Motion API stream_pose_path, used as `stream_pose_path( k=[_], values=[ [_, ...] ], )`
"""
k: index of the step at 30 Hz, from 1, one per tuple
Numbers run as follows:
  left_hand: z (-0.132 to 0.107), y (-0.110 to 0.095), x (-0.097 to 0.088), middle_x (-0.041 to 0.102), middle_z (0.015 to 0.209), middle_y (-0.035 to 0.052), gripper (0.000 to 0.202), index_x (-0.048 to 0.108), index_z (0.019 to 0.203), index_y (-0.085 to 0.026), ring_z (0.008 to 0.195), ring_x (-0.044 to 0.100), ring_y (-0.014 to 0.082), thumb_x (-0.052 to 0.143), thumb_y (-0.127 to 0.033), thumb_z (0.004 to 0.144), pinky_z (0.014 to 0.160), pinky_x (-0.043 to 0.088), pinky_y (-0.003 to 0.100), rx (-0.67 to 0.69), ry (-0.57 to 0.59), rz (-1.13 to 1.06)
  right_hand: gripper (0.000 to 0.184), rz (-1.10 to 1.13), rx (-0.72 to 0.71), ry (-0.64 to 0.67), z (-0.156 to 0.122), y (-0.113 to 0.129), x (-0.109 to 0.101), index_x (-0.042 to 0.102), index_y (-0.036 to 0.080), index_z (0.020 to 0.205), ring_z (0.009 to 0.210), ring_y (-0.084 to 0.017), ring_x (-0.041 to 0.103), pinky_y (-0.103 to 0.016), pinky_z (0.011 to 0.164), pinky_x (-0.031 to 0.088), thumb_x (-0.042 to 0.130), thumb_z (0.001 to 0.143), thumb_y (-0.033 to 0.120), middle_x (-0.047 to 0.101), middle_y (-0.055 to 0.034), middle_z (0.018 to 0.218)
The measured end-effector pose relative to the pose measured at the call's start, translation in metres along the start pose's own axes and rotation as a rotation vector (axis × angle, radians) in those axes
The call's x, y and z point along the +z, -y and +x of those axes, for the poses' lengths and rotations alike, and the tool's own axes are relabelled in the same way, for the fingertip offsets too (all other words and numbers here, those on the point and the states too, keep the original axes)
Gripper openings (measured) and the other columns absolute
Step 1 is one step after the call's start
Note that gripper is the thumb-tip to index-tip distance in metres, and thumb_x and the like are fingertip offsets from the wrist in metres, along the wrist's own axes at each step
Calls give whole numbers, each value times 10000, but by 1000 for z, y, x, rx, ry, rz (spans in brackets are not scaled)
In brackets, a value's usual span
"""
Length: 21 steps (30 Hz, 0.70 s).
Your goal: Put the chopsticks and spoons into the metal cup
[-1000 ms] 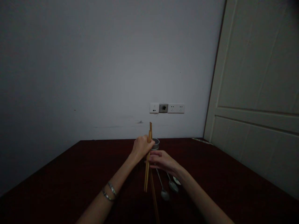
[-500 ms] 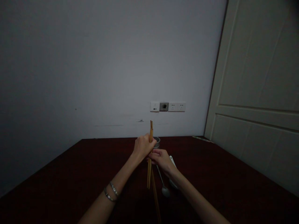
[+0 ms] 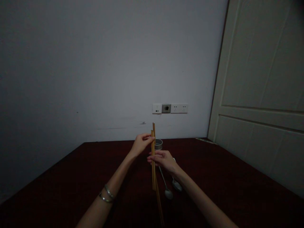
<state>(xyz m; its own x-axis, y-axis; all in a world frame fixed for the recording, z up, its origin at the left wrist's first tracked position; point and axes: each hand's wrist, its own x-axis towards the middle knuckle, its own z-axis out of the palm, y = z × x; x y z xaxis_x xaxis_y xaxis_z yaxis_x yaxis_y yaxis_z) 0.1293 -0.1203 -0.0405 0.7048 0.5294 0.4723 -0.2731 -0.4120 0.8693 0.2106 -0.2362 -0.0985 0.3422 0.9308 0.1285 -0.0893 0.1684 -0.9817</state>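
My left hand pinches the upper part of a bundle of wooden chopsticks, held upright above the dark red table. My right hand grips the same bundle lower down, fingers curled round it. Another chopstick lies on the table below, running toward me. A small metal cup stands just behind the hands. Two metal spoons lie on the table under my right forearm.
A white wall with a strip of sockets rises behind the table. A cream door stands at the right. A thin flat object lies at the table's far right corner. Bracelets circle my left wrist.
My left hand has shifted from a fist round the chopsticks to a fingertip pinch near their top. The bundle now stands more upright. My right hand stays on it lower down.
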Motion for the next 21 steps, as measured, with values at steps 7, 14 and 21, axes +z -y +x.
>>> stream_pose_path(
  k=[7,14,21],
  values=[
    [-5,-7,0,676,712,80,261,645,797,-77,598,614,143,676,-285,642,594,472,250,-144,84,-211,468,-59,12,12,-1,0,0,621,123,940,828,-217,653,-348,760,484,716,588,415,686,-128,913],
    [-7,-12,-2,680,746,98,248,642,796,-78,626,628,146,679,-274,649,571,466,233,-166,103,-189,460,8,10,18,0,0,1,626,111,900,776,-202,661,-369,806,477,745,554,390,692,-123,874],
    [-9,-16,-1,681,738,93,245,634,781,-80,631,630,152,676,-282,647,577,476,244,-134,74,-197,445,2,-48,-3,-5,7,7,638,119,865,759,-207,662,-373,807,483,751,538,399,696,-104,810]
  ],
)
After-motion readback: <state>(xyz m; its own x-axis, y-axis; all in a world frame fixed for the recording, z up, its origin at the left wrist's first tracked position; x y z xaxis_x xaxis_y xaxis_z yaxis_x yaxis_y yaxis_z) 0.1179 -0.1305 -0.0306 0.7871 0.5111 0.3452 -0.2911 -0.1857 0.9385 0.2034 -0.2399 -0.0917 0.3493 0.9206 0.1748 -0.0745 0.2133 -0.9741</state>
